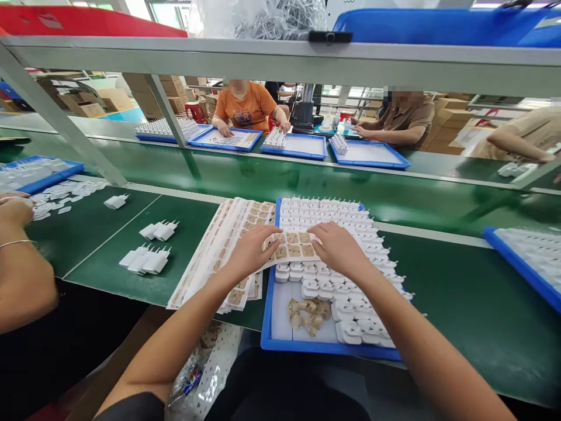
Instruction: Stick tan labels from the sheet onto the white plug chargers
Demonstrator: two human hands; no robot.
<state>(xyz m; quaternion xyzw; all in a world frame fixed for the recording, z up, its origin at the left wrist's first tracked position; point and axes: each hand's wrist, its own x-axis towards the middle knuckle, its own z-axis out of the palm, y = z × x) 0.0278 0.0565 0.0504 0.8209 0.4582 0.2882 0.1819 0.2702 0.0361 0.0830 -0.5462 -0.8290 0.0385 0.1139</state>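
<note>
Leftmost, loose chargers [151, 248] lie on the belt, then a fanned stack of sheets [219, 251]. Left hand [252, 251] pinches a label sheet [294, 245] at one edge; right hand [339, 248] is closed on the other, over the blue tray [267, 327]. A sagging sheet could snag the plugs [346, 280], and peeled backings [307, 313] may scatter.
</note>
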